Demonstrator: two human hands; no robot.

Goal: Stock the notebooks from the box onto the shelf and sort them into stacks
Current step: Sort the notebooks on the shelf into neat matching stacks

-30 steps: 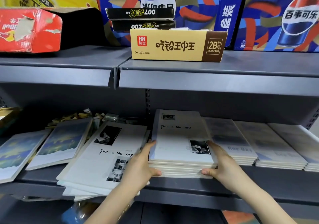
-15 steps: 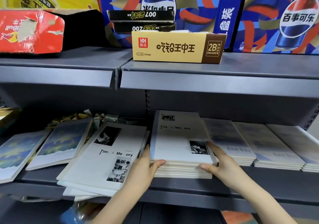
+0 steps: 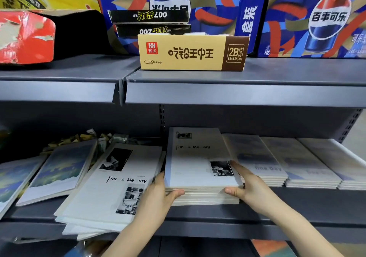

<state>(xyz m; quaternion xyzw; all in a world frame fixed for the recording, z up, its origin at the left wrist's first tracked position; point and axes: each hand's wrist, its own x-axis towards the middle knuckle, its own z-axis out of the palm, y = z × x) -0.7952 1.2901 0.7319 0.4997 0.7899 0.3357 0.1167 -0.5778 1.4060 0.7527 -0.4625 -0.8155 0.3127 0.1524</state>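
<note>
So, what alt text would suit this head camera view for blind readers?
Two bare hands hold a stack of white notebooks on a grey shelf, the left hand gripping its front left corner and the right hand its front right corner. Other notebook stacks lie on either side, and an eraser box sits on the shelf above.
</note>
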